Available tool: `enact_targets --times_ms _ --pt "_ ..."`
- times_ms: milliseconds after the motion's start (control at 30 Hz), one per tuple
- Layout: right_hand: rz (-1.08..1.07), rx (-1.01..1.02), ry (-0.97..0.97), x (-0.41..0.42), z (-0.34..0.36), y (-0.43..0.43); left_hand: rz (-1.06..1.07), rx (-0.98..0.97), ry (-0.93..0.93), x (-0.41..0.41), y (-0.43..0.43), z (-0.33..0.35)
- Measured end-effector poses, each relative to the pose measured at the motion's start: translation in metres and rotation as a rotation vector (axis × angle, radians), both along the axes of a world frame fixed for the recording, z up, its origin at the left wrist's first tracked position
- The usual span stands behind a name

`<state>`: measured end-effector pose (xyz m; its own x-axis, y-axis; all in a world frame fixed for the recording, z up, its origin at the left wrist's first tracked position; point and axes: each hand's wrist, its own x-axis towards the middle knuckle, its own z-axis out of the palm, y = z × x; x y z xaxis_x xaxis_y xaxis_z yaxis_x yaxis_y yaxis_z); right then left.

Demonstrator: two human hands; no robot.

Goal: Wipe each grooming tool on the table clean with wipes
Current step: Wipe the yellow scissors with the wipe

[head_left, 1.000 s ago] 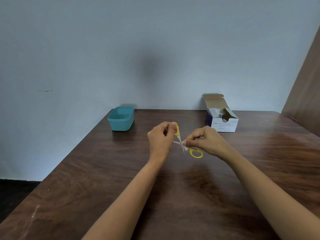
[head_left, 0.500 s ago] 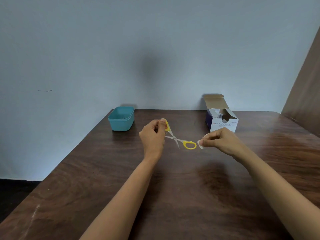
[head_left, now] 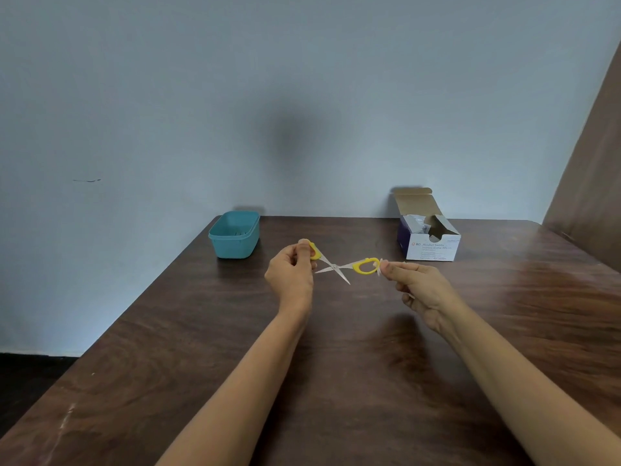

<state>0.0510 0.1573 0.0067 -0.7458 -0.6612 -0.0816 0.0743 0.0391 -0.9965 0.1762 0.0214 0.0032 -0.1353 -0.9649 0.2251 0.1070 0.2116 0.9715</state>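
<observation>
- My left hand (head_left: pixel 290 275) has its thumb and fingers pinched on one loop of the small yellow-handled scissors with thin steel blades (head_left: pixel 334 266). It holds them in the air above the dark wooden table (head_left: pixel 336 364), between my two hands.
- The scissors are spread wide into a cross. The free yellow loop points out toward my right, and the blade tips point down and toward me.
- My right hand (head_left: pixel 421 287) has its fingertips closed on a small white wipe (head_left: pixel 379 266), which touches the outer end of that free loop.
- A second ago this wipe was in at the blades, near the pivot. Half a second ago I had drawn it clear, off to the right of the loop. Now it is back on the tool, this time at the handle.
- I take that to mean the blades are done and I have started on the handles. The loop under my left fingers is still to be wiped, so I will likely need to swap my hold.
- The teal plastic tub (head_left: pixel 235 240) sits at the far left edge of the table; I cannot make out what is in it.
- The open white-and-purple cardboard box of alcohol swabs (head_left: pixel 431 250) stands at the far right.
</observation>
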Motion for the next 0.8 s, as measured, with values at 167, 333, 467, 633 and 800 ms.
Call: enact_targets --times_ms 167,333,467,633,800 --pt "-0.020 -0.013 0.099 -0.003 0.011 -0.008 -0.061 -0.081 -0.069 0.001 0.004 -0.001" --pt "0.047 -0.015 0.292 -0.002 0.030 -0.018 -0.164 -0.208 -0.143 0.003 0.011 -0.001" --pt "0.073 0.044 0.432 0.005 0.035 -0.034 -0.186 -0.287 -0.177 0.002 0.016 -0.003" --pt "0.046 0.052 0.499 0.009 0.034 -0.048 -0.153 -0.248 -0.150 0.003 0.014 -0.004" --pt "0.002 0.039 0.400 0.017 0.025 -0.052 -0.083 -0.212 -0.116 0.004 0.013 -0.001"
